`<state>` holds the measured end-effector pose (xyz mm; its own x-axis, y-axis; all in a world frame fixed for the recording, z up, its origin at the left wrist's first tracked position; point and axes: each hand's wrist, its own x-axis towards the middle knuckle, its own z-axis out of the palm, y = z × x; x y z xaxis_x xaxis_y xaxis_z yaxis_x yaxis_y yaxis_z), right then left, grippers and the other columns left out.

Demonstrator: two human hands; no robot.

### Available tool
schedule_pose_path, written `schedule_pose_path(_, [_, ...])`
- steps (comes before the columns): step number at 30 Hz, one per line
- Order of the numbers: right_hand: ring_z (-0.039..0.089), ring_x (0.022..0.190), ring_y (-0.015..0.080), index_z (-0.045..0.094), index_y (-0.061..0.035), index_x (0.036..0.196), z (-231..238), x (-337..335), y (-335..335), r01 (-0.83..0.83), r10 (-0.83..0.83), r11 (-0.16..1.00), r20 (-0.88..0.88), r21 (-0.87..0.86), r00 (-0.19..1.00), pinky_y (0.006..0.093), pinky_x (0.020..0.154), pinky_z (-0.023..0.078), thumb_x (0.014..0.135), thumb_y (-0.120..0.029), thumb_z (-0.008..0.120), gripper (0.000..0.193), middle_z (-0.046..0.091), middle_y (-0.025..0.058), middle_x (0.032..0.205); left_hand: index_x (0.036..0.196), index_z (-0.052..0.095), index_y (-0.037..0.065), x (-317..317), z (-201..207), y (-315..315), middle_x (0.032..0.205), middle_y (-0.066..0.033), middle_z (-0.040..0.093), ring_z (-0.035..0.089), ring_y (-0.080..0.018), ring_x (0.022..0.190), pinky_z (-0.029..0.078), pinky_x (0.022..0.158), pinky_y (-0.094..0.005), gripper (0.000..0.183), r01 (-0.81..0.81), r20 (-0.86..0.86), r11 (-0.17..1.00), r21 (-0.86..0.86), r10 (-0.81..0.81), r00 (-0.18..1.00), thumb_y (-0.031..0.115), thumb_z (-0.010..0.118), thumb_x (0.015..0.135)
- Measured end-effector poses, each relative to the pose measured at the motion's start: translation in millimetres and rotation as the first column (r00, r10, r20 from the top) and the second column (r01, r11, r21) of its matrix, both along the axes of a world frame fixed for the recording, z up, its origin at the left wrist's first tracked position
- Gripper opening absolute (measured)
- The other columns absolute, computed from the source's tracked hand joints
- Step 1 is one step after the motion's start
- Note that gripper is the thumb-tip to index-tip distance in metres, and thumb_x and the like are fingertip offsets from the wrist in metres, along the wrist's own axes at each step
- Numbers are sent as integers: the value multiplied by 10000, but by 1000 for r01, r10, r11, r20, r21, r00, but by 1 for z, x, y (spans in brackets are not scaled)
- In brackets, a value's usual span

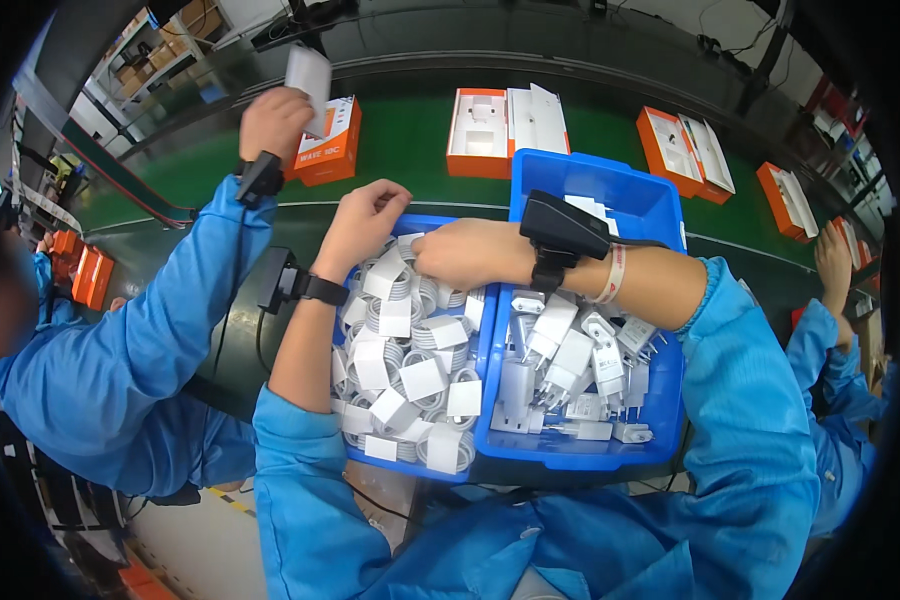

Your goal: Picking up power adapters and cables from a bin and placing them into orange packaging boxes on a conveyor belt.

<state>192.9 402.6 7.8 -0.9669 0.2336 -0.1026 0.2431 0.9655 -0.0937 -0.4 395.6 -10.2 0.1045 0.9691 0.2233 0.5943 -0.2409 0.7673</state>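
Observation:
A blue bin (410, 470) holds several coiled white cables (425, 380), each wrapped with a white paper band. My left hand (363, 225) is at this bin's far left edge, its fingers curled inward; anything inside them is hidden. Reaching across from the right, my right hand (470, 252) lies low over the far end of the cables, fingers bent down and closed, their tips out of sight. Under my right forearm stands a second blue bin (580, 460) with several white plug chargers (570, 365) lying in it.
Behind the bins, a green conveyor (400, 130) carries open orange-and-white boxes (480, 130). Another blue bin (590, 170) stands behind the charger bin. At left, a co-worker's hand (275, 122) holds a white piece over an orange box (335, 150). Another co-worker's hand (833, 262) is at far right.

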Motion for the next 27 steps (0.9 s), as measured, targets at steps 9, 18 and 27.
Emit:
schedule_pose_path(9, [675, 937, 319, 705, 9, 827, 15, -12, 3, -160, 135, 983, 230, 93, 964, 427, 744, 567, 698, -117, 698, 181, 646, 162, 1019, 976, 676, -39, -11, -12, 6, 837, -133, 715, 681, -175, 753, 525, 708, -299, 193, 26, 36, 991, 128, -30, 999, 137, 616, 924])
schedule_pose_path(18, [626, 980, 298, 681, -13, 954, 104, 97, 34, 144, -72, 954, -265, 264, 962, 396, 805, 548, 764, -211, 720, 277, 597, 125, 1023, 976, 679, -46, -11, -11, 4, 848, -102, 721, 673, -134, 769, 524, 730, -270, 180, 0, 65, 998, 71, -4, 998, 107, 592, 937])
schedule_pose_path(27, [678, 950, 360, 735, -54, 963, 58, 371, 154, 804, -871, 438, -30, 402, 490, 437, 809, 565, 617, -211, 844, 395, 679, 170, 1022, 948, 675, -49, -1, -8, 10, 804, -77, 703, 628, -98, 712, 493, 669, -245, 184, 6, 32, 998, 64, -8, 999, 114, 591, 937])
